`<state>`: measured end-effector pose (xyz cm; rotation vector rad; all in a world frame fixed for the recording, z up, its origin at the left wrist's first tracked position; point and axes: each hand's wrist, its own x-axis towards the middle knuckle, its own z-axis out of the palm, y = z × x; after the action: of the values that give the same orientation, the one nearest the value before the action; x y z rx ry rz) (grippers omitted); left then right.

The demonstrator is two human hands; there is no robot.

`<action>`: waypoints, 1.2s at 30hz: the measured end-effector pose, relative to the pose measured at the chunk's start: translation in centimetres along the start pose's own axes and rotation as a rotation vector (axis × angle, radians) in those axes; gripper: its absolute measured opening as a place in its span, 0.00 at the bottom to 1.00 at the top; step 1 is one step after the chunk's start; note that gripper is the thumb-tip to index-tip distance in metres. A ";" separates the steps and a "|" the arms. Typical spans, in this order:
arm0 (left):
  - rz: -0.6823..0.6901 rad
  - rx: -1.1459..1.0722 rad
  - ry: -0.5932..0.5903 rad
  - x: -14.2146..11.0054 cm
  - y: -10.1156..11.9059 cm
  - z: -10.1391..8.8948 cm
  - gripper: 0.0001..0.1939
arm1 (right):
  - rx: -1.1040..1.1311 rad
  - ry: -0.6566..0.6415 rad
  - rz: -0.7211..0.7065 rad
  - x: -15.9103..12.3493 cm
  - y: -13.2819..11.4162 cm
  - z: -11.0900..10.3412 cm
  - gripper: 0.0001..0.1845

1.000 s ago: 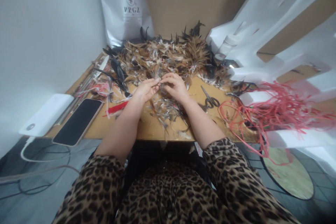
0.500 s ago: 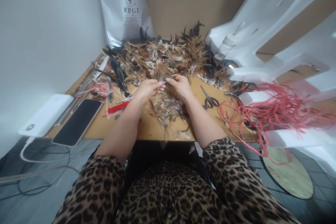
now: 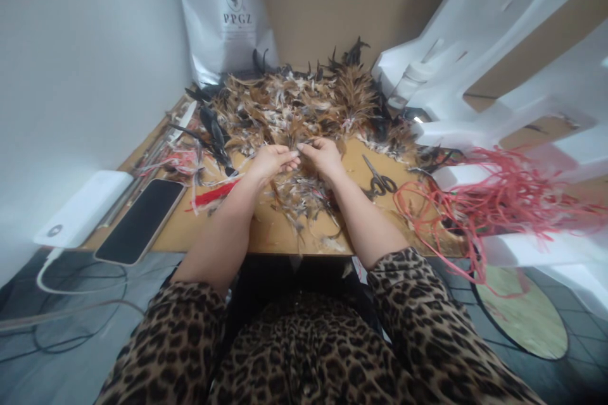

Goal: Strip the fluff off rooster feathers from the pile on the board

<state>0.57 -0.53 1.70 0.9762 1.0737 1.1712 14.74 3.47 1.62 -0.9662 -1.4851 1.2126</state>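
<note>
Both hands meet at the middle of the table, fingertips close together. My left hand [image 3: 274,162] is closed in a pinch, thumb toward the right hand. Opposite it, my right hand [image 3: 322,156] pinches too, thumb and forefinger nearly touching the left thumb. Brown feathers [image 3: 291,133] stick up just beyond the fingertips and seem to be held by both hands, though the grip point itself is too small to make out. Beneath the hands lies a loose heap of grey-brown feathers [image 3: 306,199]. Behind them spreads a large pile of brown, white and black feathers [image 3: 280,98].
Black-handled scissors [image 3: 380,178] lie right of my right hand. Tangled pink ribbons [image 3: 503,196] hang over the right edge. At left are a phone [image 3: 140,221], a white power bank [image 3: 85,209] with a cable, and a red strip [image 3: 213,195]. A silver bag [image 3: 228,31] stands behind.
My right hand has shifted slightly left, and its thumb now sits closer to the left thumb. The surrounding things have stayed put.
</note>
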 end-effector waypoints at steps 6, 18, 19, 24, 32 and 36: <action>0.069 -0.027 0.035 0.2 -0.1 -0.5 0.10 | -0.051 0.084 -0.059 0.4 0.8 -0.3 0.16; 0.204 -0.238 0.296 0.8 0.3 -2.0 0.07 | -1.047 -0.131 -0.242 -0.4 0.9 -0.8 0.11; 0.202 -0.234 0.296 0.8 0.3 -2.0 0.07 | -1.101 -0.142 -0.230 -0.5 0.8 -0.7 0.12; 0.189 -0.218 0.308 0.7 0.4 -1.8 0.08 | -1.245 -0.183 -0.181 -0.5 0.9 -0.8 0.11; 0.155 -0.205 0.333 0.6 0.6 -1.6 0.08 | -0.993 -0.036 -0.430 0.3 0.7 -1.8 0.09; 0.082 -0.269 0.220 0.5 0.7 -1.7 0.06 | -0.963 0.006 -0.537 0.0 -0.1 -2.0 0.10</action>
<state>-1.25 0.14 1.94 0.6980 1.0222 1.4744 16.71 3.93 1.80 -1.0382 -2.1835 0.0561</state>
